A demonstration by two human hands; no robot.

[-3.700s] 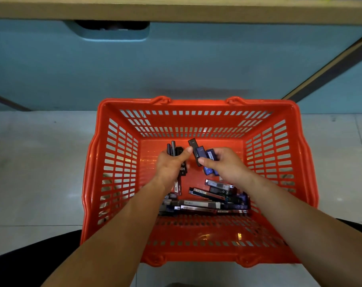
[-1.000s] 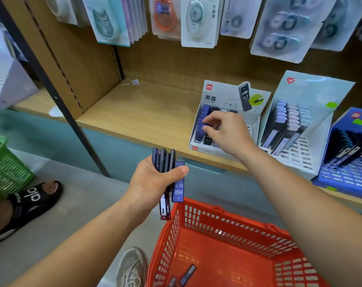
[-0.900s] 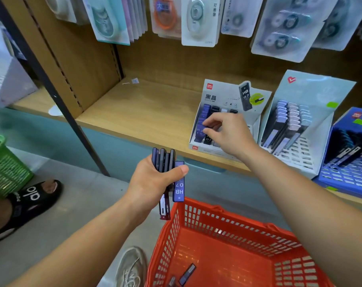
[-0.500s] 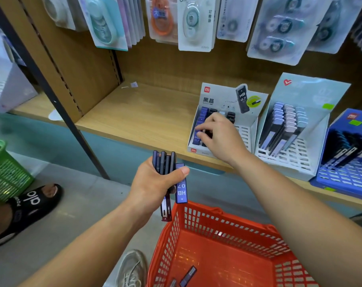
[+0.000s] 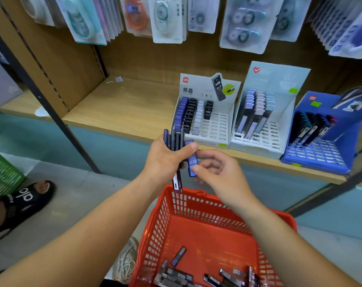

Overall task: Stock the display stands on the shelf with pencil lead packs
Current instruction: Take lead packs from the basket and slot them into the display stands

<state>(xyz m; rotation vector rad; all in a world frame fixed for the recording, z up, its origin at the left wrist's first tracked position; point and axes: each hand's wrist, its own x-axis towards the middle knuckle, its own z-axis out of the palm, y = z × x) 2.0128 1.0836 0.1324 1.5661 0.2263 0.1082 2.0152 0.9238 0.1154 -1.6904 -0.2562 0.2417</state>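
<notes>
**Drawing one pack out of the bundle**

The person stands at the shelf [image 5: 118,108] with both hands just in front of its near edge, above an orange basket [image 5: 198,206]. The left hand [image 5: 165,160] has its grip closed round a bundle of packs [image 5: 175,139] held upright. The right hand [image 5: 219,175] pinches the lower end of a blue pack [image 5: 192,161] between thumb and forefinger, while the left thumb lies across that pack's top end. So the pack sits between the two hands, not yet in a stand.

To do this step well, I would say the left thumb should lift first, so the blue pack slides free without dragging its neighbours. One dark pack already hangs low out of the bundle, over the basket's far rim, and could slip. The pull should be straight, with the left grip firm on the rest.

The white stand [image 5: 217,129] on the shelf looks the likely home: its left column is blue, and its fourth column shows open slots towards the near end. Matching colour and label before setting the pack down seems wise. More packs [image 5: 178,256] lie in the basket.
</notes>
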